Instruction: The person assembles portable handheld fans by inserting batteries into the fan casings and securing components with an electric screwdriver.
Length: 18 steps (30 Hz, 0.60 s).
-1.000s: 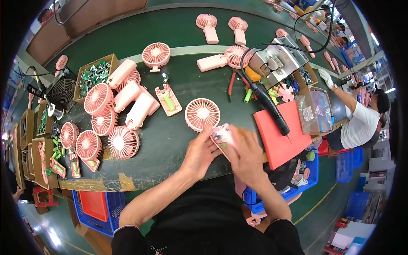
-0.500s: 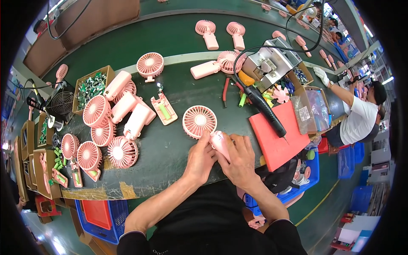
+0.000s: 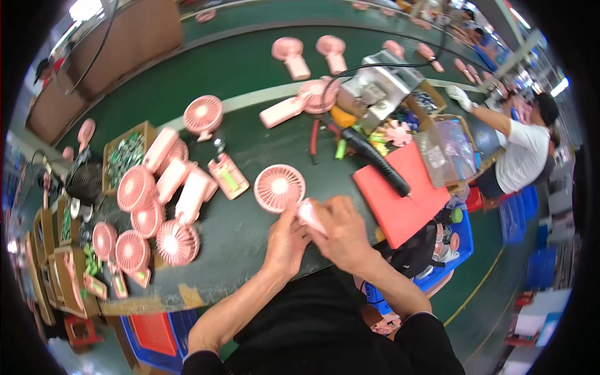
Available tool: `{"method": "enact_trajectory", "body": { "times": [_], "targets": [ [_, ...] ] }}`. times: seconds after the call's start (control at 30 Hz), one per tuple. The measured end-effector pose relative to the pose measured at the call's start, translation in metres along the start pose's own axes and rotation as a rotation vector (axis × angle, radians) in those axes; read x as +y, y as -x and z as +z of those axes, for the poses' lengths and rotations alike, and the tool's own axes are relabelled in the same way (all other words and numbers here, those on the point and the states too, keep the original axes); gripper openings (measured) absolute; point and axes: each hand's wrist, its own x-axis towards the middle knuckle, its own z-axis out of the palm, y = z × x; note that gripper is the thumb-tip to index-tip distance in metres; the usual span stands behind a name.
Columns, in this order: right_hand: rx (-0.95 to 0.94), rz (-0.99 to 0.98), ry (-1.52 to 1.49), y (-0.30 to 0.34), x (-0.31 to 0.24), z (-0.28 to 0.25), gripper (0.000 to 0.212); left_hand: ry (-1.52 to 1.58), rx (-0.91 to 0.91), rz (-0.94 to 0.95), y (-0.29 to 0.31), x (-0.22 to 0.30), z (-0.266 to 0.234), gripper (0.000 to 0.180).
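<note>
Seven or so finished pink fans lie heaped at the table's (image 3: pixel 250 237) left. Centre, the left hand (image 3: pixel 284 240) steadies and the right hand (image 3: pixel 340 228) wraps the handle of one small pink plastic handheld fan (image 3: pixel 280 187), its round head resting on the table. Looks light, rigid, grille fragile: best held by the handle.

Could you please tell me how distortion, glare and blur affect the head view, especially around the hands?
Head view: fisheye bends the green belt toward the black rim; ceiling light glares at the top left and right edges; both hands, left hand and right hand, on the pink fan, are sharp enough; the edges smear.
</note>
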Motion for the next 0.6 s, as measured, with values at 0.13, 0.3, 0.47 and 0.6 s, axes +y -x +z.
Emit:
{"method": "enact_trajectory", "body": {
  "times": [0.13, 0.3, 0.47, 0.6],
  "targets": [
    [0.077, -0.084, 0.009, 0.005, 0.003, 0.021, 0.03, -0.13, 0.15, 0.038, 0.003, 0.003, -0.008, 0.036],
    [0.021, 0.007, 0.085, 0.004, -0.007, 0.012, 0.039, -0.103, 0.102, 0.039, -0.003, 0.005, -0.015, 0.027],
    [0.009, 0.009, 0.085, 0.004, -0.004, 0.008, 0.038, -0.109, 0.059, 0.012, -0.011, 0.006, -0.013, 0.025],
    [-0.074, 0.084, 0.048, 0.004, -0.004, 0.007, 0.036, -0.117, 0.036, 0.022, -0.009, 0.009, -0.01, 0.023]
  ]
}}
